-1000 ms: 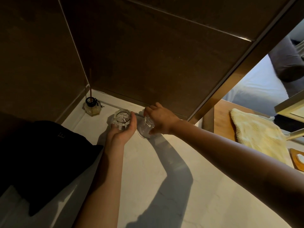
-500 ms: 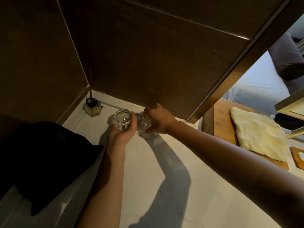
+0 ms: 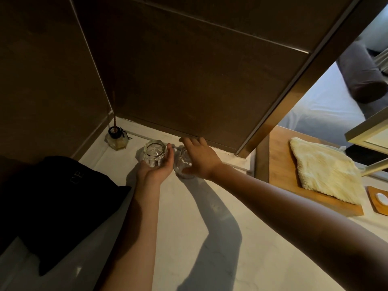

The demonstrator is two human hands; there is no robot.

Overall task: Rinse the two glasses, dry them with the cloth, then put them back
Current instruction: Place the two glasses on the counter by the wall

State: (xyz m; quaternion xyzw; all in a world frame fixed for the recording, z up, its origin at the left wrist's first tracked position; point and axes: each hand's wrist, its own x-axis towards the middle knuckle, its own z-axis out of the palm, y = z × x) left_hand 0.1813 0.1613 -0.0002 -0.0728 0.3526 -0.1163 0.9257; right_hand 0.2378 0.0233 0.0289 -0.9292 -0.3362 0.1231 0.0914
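Glasses sit side by side near the back corner of a pale counter (image 3: pixel 210 238), under a dark wall panel. The left glass (image 3: pixel 154 153) stands upright, and the left hand (image 3: pixel 156 170) cups it from the near side, fingers curled around its wall. The right glass (image 3: pixel 183 164) stands just beside it; the right hand (image 3: pixel 200 159) lies over it with fingers spread flat, thumb low by its base, so I cannot tell whether it grips. A small bottle with a stick (image 3: pixel 116 138) stands in the corner. A cream cloth (image 3: pixel 327 171) lies on a wooden board (image 3: pixel 281 169) well to the right. Dark fabric (image 3: pixel 52 202) covers the counter's left.
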